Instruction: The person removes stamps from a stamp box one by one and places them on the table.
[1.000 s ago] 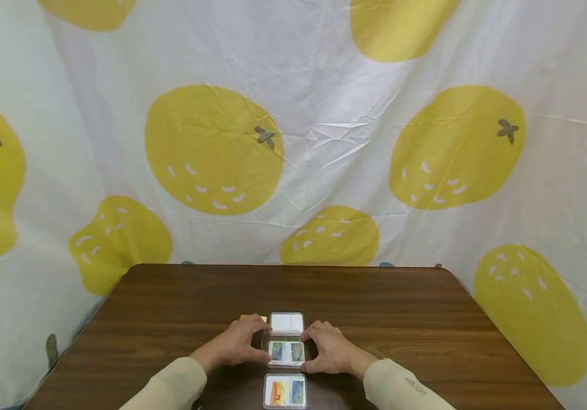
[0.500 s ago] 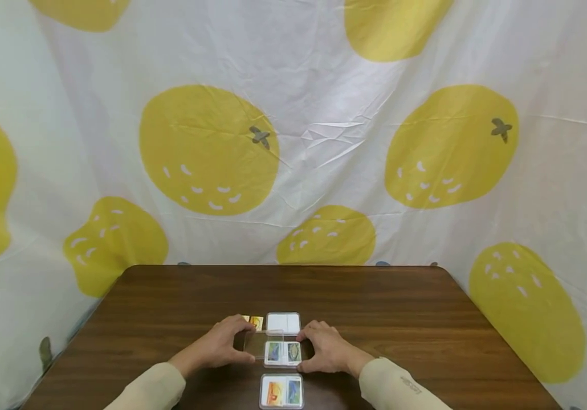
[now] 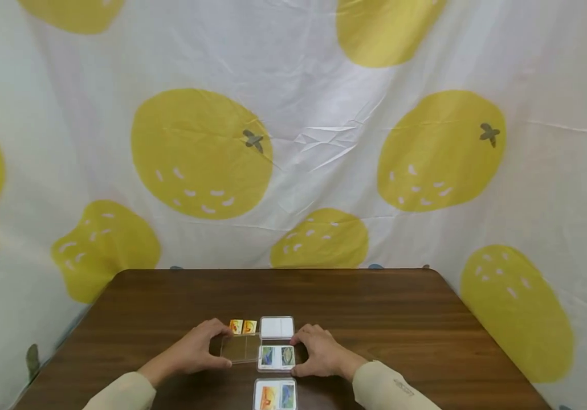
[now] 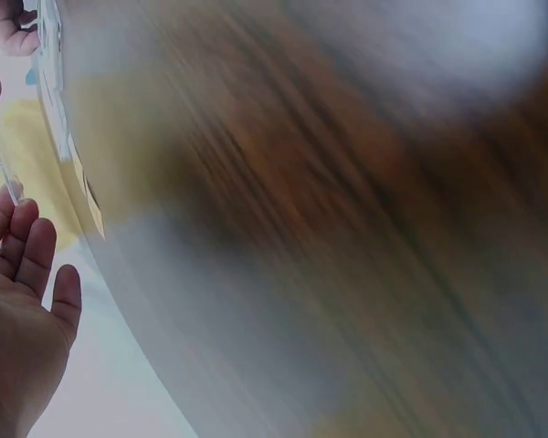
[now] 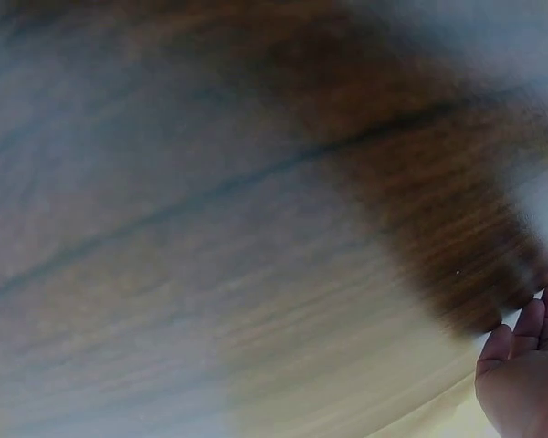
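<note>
My left hand grips a clear plastic lid by its left side, fingertips at the far corner and thumb at the near one. The lid hangs over the table left of the middle case and partly overlaps it in the head view. That middle case is flat and white-backed, with two small green-blue stamp-like pictures side by side. My right hand holds it at the right corners between fingers and thumb. In the left wrist view the lid's edge shows between thumb and fingertips. In the right wrist view the case is hidden.
Beyond the middle case lies another white case without pictures. Two small orange stamp-like pieces lie to its left. A near case holds an orange and a blue picture. Behind the brown table hangs a fruit-patterned cloth.
My left hand has carried the clear lid leftward off the middle case, uncovering its pictures. The orange pieces have come into full view. My right hand stays at the case.
</note>
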`<action>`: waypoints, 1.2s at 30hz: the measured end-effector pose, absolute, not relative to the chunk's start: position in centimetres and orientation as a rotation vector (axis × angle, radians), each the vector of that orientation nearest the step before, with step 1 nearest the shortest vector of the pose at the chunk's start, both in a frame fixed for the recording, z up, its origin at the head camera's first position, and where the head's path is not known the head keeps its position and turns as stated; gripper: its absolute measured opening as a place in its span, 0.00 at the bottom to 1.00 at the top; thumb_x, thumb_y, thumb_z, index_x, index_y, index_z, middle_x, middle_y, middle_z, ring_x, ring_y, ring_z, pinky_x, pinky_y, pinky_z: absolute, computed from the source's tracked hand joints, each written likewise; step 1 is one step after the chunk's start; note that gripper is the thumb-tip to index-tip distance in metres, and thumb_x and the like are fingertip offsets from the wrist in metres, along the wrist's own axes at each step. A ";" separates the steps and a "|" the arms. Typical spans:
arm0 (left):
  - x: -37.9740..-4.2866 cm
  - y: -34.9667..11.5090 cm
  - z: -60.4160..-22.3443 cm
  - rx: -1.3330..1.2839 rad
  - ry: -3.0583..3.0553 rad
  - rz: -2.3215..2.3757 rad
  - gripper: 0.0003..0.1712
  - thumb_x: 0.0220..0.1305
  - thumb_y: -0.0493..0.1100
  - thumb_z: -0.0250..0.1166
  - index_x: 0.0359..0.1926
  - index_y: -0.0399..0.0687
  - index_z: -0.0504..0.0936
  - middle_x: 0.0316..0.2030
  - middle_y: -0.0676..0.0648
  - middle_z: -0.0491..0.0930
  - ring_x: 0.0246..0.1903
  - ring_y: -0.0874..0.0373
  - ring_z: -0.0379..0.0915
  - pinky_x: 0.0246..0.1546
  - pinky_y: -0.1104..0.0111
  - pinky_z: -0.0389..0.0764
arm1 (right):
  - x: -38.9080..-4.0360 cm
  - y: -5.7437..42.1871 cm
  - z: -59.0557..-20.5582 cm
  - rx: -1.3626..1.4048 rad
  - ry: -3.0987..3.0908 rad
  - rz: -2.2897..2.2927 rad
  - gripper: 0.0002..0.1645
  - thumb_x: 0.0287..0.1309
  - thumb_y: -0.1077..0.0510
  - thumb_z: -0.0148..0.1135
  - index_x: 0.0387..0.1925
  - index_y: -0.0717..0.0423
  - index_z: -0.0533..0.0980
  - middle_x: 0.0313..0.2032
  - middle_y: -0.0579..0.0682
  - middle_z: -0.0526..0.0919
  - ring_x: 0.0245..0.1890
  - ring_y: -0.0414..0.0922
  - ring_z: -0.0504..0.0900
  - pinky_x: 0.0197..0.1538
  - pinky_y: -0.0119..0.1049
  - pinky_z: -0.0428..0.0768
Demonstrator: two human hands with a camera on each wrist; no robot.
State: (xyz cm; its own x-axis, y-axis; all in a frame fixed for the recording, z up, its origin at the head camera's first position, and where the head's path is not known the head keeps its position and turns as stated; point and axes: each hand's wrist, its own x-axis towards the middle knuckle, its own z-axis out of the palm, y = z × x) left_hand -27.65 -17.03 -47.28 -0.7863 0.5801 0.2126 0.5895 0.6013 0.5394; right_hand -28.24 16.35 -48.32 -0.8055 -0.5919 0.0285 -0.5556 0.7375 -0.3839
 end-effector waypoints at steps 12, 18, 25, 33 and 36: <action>-26.7 -21.5 -47.3 -0.951 -2.839 -0.990 0.33 0.54 0.57 0.74 0.54 0.42 0.78 0.46 0.51 0.75 0.46 0.52 0.72 0.46 0.57 0.75 | -28.6 16.4 -48.9 -0.944 2.865 -0.562 0.30 0.46 0.39 0.73 0.50 0.47 0.77 0.50 0.42 0.74 0.53 0.44 0.70 0.57 0.48 0.68; -26.5 -23.2 -47.4 -0.935 -2.817 -0.919 0.31 0.53 0.55 0.76 0.53 0.42 0.79 0.46 0.51 0.76 0.46 0.50 0.72 0.45 0.57 0.75 | -28.6 16.5 -49.0 -0.957 2.873 -0.549 0.30 0.47 0.39 0.73 0.50 0.46 0.77 0.51 0.43 0.74 0.53 0.44 0.70 0.57 0.47 0.68; -26.8 -25.3 -47.8 -0.910 -2.846 -0.880 0.32 0.53 0.54 0.76 0.52 0.40 0.79 0.45 0.51 0.76 0.45 0.50 0.73 0.44 0.59 0.76 | -28.3 16.4 -48.8 -0.971 2.880 -0.557 0.30 0.46 0.40 0.73 0.49 0.48 0.78 0.50 0.43 0.75 0.53 0.45 0.71 0.57 0.47 0.68; -27.1 -26.3 -48.3 -0.851 -2.898 -0.839 0.33 0.51 0.56 0.76 0.52 0.41 0.80 0.44 0.53 0.76 0.44 0.52 0.72 0.44 0.59 0.76 | -28.2 16.4 -48.7 -0.971 2.892 -0.546 0.30 0.45 0.40 0.74 0.47 0.48 0.78 0.49 0.43 0.75 0.52 0.45 0.71 0.56 0.46 0.69; -26.9 -26.3 -48.4 -0.822 -2.901 -0.794 0.34 0.49 0.56 0.77 0.52 0.41 0.80 0.44 0.54 0.76 0.45 0.52 0.71 0.45 0.58 0.75 | -28.2 16.4 -48.7 -0.966 2.893 -0.543 0.30 0.45 0.39 0.74 0.48 0.48 0.78 0.49 0.43 0.75 0.52 0.45 0.71 0.57 0.46 0.68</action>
